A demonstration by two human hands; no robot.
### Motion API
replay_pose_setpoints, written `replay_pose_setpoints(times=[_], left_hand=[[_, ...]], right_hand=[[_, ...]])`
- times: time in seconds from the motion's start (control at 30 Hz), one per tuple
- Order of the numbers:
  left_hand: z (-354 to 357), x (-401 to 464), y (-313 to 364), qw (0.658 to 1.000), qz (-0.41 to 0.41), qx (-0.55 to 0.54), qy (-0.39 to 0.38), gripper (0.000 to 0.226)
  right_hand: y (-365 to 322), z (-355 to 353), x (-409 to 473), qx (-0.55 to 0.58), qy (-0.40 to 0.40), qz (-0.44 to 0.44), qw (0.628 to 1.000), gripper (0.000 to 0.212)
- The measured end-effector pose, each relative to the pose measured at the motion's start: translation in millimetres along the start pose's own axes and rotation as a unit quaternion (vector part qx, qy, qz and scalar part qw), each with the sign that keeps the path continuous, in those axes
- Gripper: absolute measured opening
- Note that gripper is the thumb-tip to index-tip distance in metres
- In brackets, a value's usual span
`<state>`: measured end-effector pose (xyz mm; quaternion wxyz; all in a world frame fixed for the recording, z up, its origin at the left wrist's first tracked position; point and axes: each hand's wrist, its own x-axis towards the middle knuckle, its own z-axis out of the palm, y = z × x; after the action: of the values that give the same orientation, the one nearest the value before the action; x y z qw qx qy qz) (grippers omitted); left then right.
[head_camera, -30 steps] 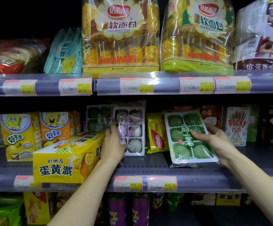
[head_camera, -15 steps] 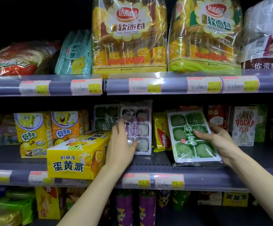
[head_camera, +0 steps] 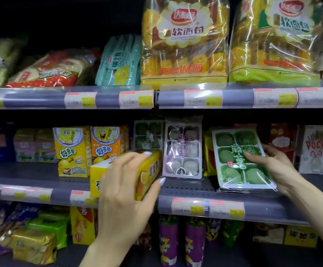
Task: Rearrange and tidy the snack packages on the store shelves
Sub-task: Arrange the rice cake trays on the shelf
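Middle shelf (head_camera: 185,186), centre of frame, stock as follows. One yellow cake box (head_camera: 147,170), lying on its long side at the shelf's front edge, its long axis running from lower left back toward upper right, skewed to the shelf line. The left hand (head_camera: 122,205) is hovering directly in front of this box, fingers (head_camera: 135,157) spread and lightly bent over its top, thumb at its right end; whether they are touching it cannot be told, and nothing is being gripped. This hand is the nearer one to the box, so squaring it up is likely its job. One green mochi tray (head_camera: 239,160), right of centre, leaning back with its long axis near upright; the right hand (head_camera: 272,166) is holding its right edge, thumb across the front, fingers curled behind. One purple mochi tray (head_camera: 182,149) is standing upright between box and green tray, touched by neither hand. One darker tray (head_camera: 148,134) behind, to its left. Two cartoon snack boxes (head_camera: 73,151), upright, left of centre. One Pocky box (head_camera: 317,149), far right. Two soft bread bags (head_camera: 183,41) on the upper shelf.
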<state>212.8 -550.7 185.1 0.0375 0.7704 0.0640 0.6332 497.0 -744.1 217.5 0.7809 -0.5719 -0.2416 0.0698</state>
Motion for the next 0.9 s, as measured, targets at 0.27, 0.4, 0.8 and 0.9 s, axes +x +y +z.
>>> replay_pose_setpoints(times=[0.27,0.4,0.8,0.9], left_hand=[[-12,-9,-29,0.937,-0.314,0.07,-0.136,0.135],[-5,-15,-32,0.94,-0.304,0.036,-0.149,0.13],[-17,-28,-28,0.968,-0.244,-0.043,-0.034,0.115],[-27,-32,-19,0.971,-0.231,-0.066,-0.017,0.117]], right_hand=[[2,13,-6,-0.004,0.008,-0.011,1.0,0.053],[0,14,-10,-0.005,0.025,-0.021,0.999,0.049],[-4,3,-23,-0.021,0.072,-0.053,0.996,0.052],[-5,2,-29,-0.015,0.079,-0.052,0.995,0.061]])
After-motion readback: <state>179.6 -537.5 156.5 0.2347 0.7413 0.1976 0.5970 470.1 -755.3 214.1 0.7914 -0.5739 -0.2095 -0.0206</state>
